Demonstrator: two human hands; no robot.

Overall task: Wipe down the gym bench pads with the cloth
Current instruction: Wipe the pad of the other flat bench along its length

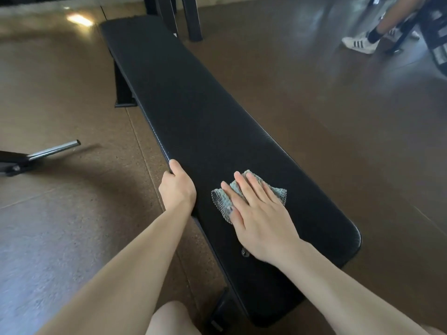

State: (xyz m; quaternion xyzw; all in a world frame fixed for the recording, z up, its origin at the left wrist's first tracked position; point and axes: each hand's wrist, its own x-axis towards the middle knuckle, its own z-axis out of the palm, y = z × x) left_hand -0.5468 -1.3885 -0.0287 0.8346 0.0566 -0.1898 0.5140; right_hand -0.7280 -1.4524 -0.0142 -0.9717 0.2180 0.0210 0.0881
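Cloth (244,194) pressed flat under straight fingers of right hand (260,218) at lower centre, bench pad (193,112) edge gripped by left hand (177,187) — fingers curled over it.

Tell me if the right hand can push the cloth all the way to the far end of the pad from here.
Probably not without stepping forward. The right hand presses the cloth flat near the pad's near end, and nothing lies on the pad ahead, but the far end looks beyond arm's reach.

Under the right hand (260,221), most of the cloth (278,191) hidden; left-hand fingers (174,165) tucked below the bench (193,105) edge; seated person (377,27) cropped top right.
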